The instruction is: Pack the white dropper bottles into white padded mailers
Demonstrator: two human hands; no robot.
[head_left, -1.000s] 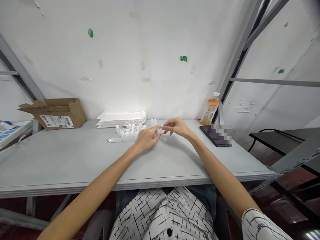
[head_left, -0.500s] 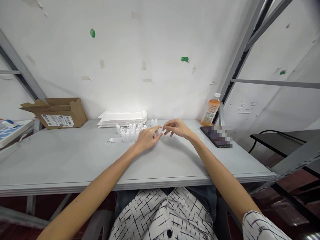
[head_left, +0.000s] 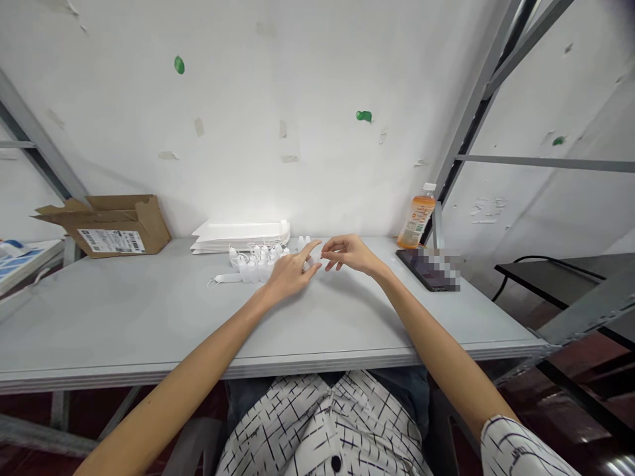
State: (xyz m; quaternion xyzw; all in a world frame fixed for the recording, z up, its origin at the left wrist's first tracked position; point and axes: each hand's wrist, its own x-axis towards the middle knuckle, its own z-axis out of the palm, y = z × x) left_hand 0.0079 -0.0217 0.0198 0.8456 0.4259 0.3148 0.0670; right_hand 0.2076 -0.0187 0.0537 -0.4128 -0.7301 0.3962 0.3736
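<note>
My left hand (head_left: 292,270) is over the middle of the table, its index finger raised and apart from the thumb. A small white plastic piece (head_left: 309,262) shows between these fingers, mostly hidden by the hand. Close by on the right, my right hand (head_left: 351,254) has its thumb and fingertips pinched together beside that piece. Whatever is in this pinch is too small to make out. Several small white bottle-shaped pieces (head_left: 255,270) with thin loops stand in a cluster left of my left hand. A pair of similar white pieces (head_left: 303,242) stands behind it.
Flat white cartons (head_left: 238,233) are stacked against the wall. An opened cardboard box (head_left: 112,231) stands at the back left. On the right are an orange drink bottle (head_left: 417,217) and a dark phone or tablet (head_left: 427,270). The grey table (head_left: 149,311) has its front edge near my body.
My left index finger has lifted away from the thumb and the white piece. My right hand stays pinched in nearly the same place. The view has shifted slightly.
</note>
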